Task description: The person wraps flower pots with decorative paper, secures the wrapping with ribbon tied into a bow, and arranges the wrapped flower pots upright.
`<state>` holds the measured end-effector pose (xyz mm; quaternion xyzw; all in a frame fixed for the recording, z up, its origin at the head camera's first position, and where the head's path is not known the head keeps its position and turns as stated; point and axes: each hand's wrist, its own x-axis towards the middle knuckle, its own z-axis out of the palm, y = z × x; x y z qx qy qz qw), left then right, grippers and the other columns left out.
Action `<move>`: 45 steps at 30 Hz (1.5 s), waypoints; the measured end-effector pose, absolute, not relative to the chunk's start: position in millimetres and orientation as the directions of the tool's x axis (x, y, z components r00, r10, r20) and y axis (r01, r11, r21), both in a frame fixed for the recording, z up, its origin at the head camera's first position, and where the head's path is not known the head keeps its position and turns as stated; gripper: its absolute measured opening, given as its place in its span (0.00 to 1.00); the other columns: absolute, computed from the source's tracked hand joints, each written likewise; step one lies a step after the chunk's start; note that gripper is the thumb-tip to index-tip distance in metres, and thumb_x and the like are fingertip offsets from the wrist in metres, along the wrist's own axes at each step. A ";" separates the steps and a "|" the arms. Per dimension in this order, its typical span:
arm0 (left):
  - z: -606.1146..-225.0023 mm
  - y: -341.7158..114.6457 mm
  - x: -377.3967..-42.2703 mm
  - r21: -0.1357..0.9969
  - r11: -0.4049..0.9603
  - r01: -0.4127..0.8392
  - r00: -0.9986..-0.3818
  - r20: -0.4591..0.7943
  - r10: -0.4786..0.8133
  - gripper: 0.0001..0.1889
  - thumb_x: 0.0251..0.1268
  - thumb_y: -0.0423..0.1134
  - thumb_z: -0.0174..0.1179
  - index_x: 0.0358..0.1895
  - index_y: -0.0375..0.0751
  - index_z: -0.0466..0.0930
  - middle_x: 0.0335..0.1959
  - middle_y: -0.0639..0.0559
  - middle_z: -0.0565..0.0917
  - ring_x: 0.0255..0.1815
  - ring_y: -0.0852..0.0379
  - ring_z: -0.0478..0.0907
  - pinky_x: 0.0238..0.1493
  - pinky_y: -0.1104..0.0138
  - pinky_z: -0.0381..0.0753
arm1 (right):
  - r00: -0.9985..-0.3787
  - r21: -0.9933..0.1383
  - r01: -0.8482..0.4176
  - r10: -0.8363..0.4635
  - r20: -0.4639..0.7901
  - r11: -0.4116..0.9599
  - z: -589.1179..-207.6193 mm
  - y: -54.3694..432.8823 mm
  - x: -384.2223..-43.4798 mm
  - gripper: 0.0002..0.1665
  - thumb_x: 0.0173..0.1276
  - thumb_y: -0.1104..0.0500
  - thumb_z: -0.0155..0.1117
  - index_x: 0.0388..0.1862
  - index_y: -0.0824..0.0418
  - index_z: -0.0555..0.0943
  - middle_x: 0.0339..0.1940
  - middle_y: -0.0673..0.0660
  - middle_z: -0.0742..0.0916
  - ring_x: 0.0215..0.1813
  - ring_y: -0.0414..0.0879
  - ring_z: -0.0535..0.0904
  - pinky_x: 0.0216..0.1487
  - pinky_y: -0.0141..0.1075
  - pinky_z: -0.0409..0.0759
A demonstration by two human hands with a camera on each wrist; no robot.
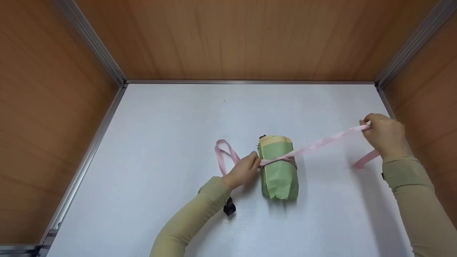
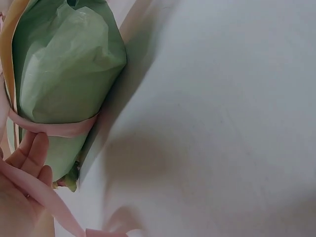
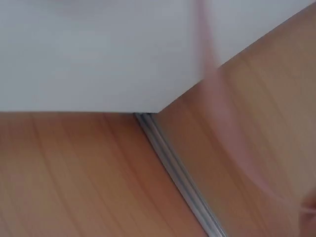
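Note:
A bundle wrapped in green and tan paper [image 1: 280, 178] lies on the white table, with small dark red bits at its far end and a green leaf [image 2: 73, 177] showing in the left wrist view. A pink ribbon [image 1: 321, 143] runs round its middle. Against the bundle's left side, my left hand [image 1: 244, 169] pinches the ribbon, whose loose end loops out beyond it. My right hand [image 1: 387, 134] is raised at the right and grips the ribbon's other part, which stretches taut from the bundle. A free tail of ribbon [image 1: 367, 159] hangs below the right hand.
Wood-grain panels [image 1: 250, 39] with metal edge strips enclose the white table [image 1: 171, 117] at the back and both sides. The right hand is close to the right panel [image 1: 425, 96]. A small black object [image 1: 229, 207] shows beneath the left forearm.

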<state>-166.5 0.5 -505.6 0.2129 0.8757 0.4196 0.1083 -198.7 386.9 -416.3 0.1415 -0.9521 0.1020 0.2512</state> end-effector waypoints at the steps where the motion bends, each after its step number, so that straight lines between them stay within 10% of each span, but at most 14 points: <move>1: -505.7 0.1 -166.4 0.781 0.555 0.285 -0.886 -0.005 0.463 0.09 0.76 0.37 0.41 0.35 0.39 0.66 0.26 0.56 0.67 0.29 0.60 0.66 0.33 0.69 0.67 | -0.897 -0.169 -0.314 -0.233 0.376 0.934 -419.7 384.7 -197.0 0.08 0.58 0.65 0.65 0.32 0.72 0.81 0.22 0.67 0.83 0.21 0.57 0.77 0.22 0.50 0.72; 6: -504.2 -3.0 -165.1 0.783 0.547 0.297 -0.884 0.008 0.467 0.09 0.75 0.37 0.42 0.35 0.39 0.66 0.26 0.56 0.69 0.29 0.60 0.66 0.33 0.69 0.68 | -0.928 -0.375 -0.269 -0.342 -0.145 0.887 -451.7 352.4 -185.3 0.21 0.62 0.57 0.65 0.49 0.71 0.78 0.43 0.69 0.82 0.46 0.63 0.77 0.49 0.57 0.74; 11: -503.8 -4.2 -165.4 0.789 0.536 0.299 -0.882 0.015 0.471 0.08 0.75 0.38 0.42 0.36 0.39 0.66 0.26 0.55 0.70 0.30 0.60 0.67 0.33 0.70 0.68 | -0.895 -0.568 -0.347 -0.444 -0.036 0.747 -475.3 299.1 -175.6 0.27 0.64 0.55 0.65 0.58 0.67 0.75 0.56 0.67 0.78 0.61 0.64 0.69 0.61 0.57 0.69; 22: -499.0 -5.5 -172.4 0.820 0.506 0.267 -0.861 -0.033 0.507 0.10 0.77 0.40 0.39 0.40 0.39 0.67 0.39 0.46 0.84 0.42 0.55 0.81 0.45 0.67 0.77 | -0.843 -0.624 -0.453 -0.533 0.068 0.637 -482.1 260.8 -165.2 0.01 0.66 0.62 0.62 0.34 0.59 0.80 0.36 0.53 0.82 0.41 0.46 0.75 0.43 0.44 0.77; 45: -505.2 -21.8 -174.4 0.854 0.471 0.220 -0.849 -0.070 0.523 0.09 0.76 0.36 0.41 0.38 0.35 0.68 0.41 0.43 0.83 0.43 0.51 0.81 0.47 0.65 0.78 | -0.884 -0.797 -0.168 -0.447 -0.140 0.581 -502.7 281.0 -156.0 0.14 0.70 0.55 0.58 0.31 0.65 0.79 0.24 0.53 0.76 0.27 0.38 0.65 0.29 0.30 0.64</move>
